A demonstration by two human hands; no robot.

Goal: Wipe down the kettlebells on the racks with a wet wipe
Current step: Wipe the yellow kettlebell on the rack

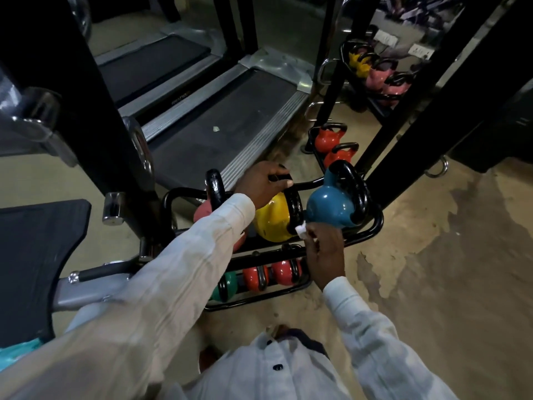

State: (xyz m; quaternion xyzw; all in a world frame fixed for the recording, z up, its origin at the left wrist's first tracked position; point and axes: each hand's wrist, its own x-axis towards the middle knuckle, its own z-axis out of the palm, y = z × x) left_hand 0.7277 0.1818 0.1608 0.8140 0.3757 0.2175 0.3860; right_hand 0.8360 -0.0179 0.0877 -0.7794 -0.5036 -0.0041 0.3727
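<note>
Plainly, in the head view, the left hand (264,183) curls over the black handle of the yellow kettlebell (272,219) at mid-frame. By my reading it does so to steady or tip the bell, so that its side is offered to the cloth. The right hand (326,246), just below and right of it, pinches a small white wet wipe (300,227) between thumb and fingertips. The wipe sits at the gap where the yellow bell's handle meets the blue kettlebell (328,203); whether it touches either surface I cannot tell.

Both bells sit on the top tier of a black tubular rack (372,226), and a pink kettlebell (202,212) left of them is largely hidden by the left sleeve. On the lower tier, toward the bottom centre, lie a green kettlebell (229,285) and two red ones (284,271).

The bells are packed close, so the blue one crowds the yellow one's right flank, and the rack rails bar the undersides. A treadmill (230,116) fills the upper middle. A second rack with red bells (328,138) stands at centre right, behind a slanting black post (403,111).
</note>
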